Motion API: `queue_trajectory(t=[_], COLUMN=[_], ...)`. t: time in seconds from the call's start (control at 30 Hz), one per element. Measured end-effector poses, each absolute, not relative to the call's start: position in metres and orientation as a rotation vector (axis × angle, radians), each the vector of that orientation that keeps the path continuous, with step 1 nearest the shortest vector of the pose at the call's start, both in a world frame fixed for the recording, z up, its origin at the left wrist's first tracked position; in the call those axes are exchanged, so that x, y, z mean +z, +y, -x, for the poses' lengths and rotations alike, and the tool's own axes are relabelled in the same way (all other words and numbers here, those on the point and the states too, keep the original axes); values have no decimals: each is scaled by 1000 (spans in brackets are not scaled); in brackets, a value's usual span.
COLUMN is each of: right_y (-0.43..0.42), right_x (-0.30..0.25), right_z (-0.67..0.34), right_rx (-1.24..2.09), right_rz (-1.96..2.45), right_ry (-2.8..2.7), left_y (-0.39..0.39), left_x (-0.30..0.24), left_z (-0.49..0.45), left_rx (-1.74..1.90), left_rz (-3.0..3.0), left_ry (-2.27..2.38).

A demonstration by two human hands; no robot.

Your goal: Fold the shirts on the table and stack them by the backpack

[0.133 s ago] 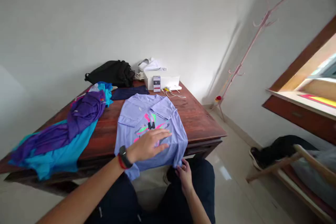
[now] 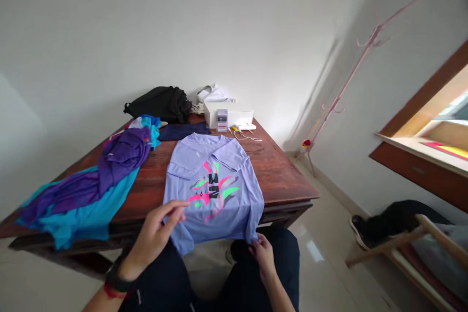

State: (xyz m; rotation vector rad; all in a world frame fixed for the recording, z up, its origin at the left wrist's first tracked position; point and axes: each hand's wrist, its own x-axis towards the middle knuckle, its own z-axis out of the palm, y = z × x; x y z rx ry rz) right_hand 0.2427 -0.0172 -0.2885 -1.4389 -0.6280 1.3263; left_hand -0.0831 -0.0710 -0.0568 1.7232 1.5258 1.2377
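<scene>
A lavender T-shirt (image 2: 215,156) lies front up on the table, its sleeves folded in over the chest and a pink, green and black print in the middle. Its lower edge hangs past the table's front edge above my knees. My right hand (image 2: 263,256) pinches the shirt's lower right corner. Close to the shirt's left side, my left hand (image 2: 155,236) hovers with fingers stretched forward and thumb slightly apart, holding nothing. A dark watch and red band are on the left wrist.
Purple (image 2: 124,156) and turquoise clothes (image 2: 91,209) are heaped on the table's left. Behind lie a folded navy cloth (image 2: 185,130), a black bag (image 2: 159,105), a white box (image 2: 241,114), a phone (image 2: 222,120) and cables. A pink coat stand (image 2: 341,90) and wooden chair (image 2: 402,239) are at right.
My left hand has moved left and toward me, from over the shirt's print to its lower left side. My right hand keeps hold of the lower right corner.
</scene>
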Motion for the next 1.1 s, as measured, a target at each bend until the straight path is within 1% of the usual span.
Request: queue_trajectory(t=[0.03,0.07,0.13,0.2,0.27,0.33,0.5,0.57,0.67,0.83,0.97,1.1], right_y=[-20,-23,-30,-38,-42,-42,-20,-12,-14,-49,-86,-114], right_x=[-286,-283,-275,-267,-258,-251,-241,-242,-248,-251,-233,-202], right_z=[-248,-254,-264,-272,-274,-271,-260,-263,-274,-295,-293,-287], right_rx=[1342,1363,1426,1484,1494,1472,1597,1577,1503,1401,1236,1147], right_rz=[1468,1505,1564,1573,1533,1489,1485,1498,1477,1474,1404,1400], right_ry=[-654,-683,-750,-792,-805,-840,-1168,-1283,-1330,-1251,-1189,-1100], left_y=[-87,-102,-125,-137,-136,-125,-88,-83,-88,-122,-165,-203], left_x=[-77,-100,-147,-189,-218,-232,-234,-238,-250,-257,-232,-202], left_z=[100,114,136,145,145,138,114,107,99,86,83,85], left_rx=[1382,1432,1345,1233,1215,1218,1167,1172,1169,1232,1177,1238], left_rz=[-1535,-1363,-1088,-894,-823,-806,-890,-1008,-1087,-986,-976,-1089], left_ry=[1648,1737,1850,1855,1802,1714,1479,1402,1413,1505,1625,1709])
